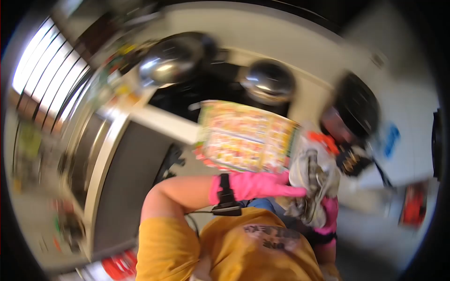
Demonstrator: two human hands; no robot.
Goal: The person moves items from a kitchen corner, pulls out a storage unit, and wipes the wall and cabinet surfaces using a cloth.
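Both of my hands wear pink gloves and are at a crumpled whitish-grey cloth (309, 185) in front of my body. My left hand (267, 185) reaches across from the left, its fingers closed on the cloth's near-left side. My right hand (329, 214) grips the bundle from the lower right, its fingers partly hidden behind the folds. Just beyond my left hand is a colourful patterned sheet (248, 136), spread over the counter edge. An orange-red piece (323, 141) shows at the top of the cloth. Motion blur softens the details.
A stove (215, 86) beyond the sheet carries a large shiny wok (171, 63) and a smaller lidded pan (269, 79). At the right stands a black rounded appliance (356, 105). A barred window (49, 70) is at the far left, above a counter edge (108, 164).
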